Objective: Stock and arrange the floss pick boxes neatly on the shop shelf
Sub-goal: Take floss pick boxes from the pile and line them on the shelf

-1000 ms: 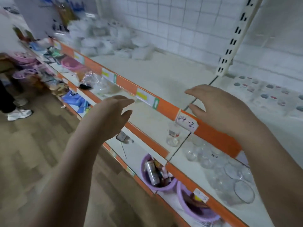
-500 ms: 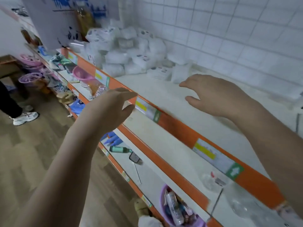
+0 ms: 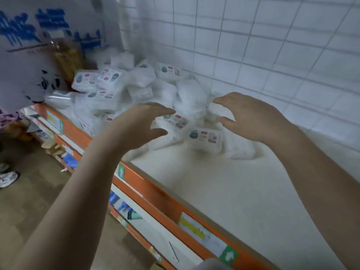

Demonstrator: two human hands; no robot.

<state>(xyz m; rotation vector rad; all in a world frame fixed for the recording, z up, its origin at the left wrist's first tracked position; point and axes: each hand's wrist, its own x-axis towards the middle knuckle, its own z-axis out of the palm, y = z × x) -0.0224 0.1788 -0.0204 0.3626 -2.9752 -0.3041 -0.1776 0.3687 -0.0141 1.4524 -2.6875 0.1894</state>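
1. Head view, your hands: your left hand point(image 3: 144, 123) and your right hand point(image 3: 251, 115) both hover over the near edge of the pile, fingers spread and loosely curved, thumbs apart from the fingers. Neither holds anything. They sit on either side of the same few boxes, which reads as readying a two-handed scoop or squeeze to gather them.

2. Head view, the stock: the floss pick boxes point(image 3: 136, 88) lie in a loose heap at the far left of the top shelf point(image 3: 243, 201), against the tiled wall point(image 3: 272, 55). They are small, flat and rectangular, white or clear plastic with printed labels; several look wrapped in soft film, though blur hides the detail. They lie tilted at mixed angles, some label up, some on edge, so nothing is lined up yet.

3. Head view, nearest targets: one labelled box point(image 3: 205, 137) lies flat just beyond your hands, another labelled box point(image 3: 176, 119) sits between your fingertips. Being flat and rigid, they should stack and slide easily on the smooth shelf.

4. Head view, the space: the near and right part of the shelf is bare, pale and matte, likely where the rows will go. Its front carries an orange strip point(image 3: 155, 191) with price tags.

5. Head view, surroundings: a white printed sign point(image 3: 29, 45) hangs at the far left, and lower shelves point(image 3: 136, 221) hold mixed goods.
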